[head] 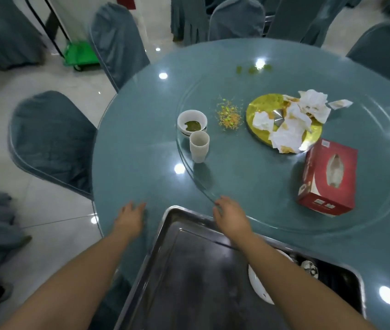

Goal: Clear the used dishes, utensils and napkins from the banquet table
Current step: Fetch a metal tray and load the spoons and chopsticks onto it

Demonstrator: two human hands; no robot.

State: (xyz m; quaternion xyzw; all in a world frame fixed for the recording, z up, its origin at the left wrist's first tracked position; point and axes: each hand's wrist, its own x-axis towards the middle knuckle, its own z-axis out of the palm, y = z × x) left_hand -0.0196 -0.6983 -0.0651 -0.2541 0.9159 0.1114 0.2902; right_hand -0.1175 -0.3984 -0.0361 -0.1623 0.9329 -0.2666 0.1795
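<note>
At six o'clock on the round teal glass-topped table, the right hand lay with fingers loosely spread, tips touching the clear glass turntable's edge. The left hand, fingers straight and slightly apart, rested on the tabletop beside the rectangular steel tray. Toward eleven o'clock stood a ribbed white plastic cup touching stacked white ceramic bowls; at one o'clock, crumpled stained napkins covered a shiny gold plate.
</note>
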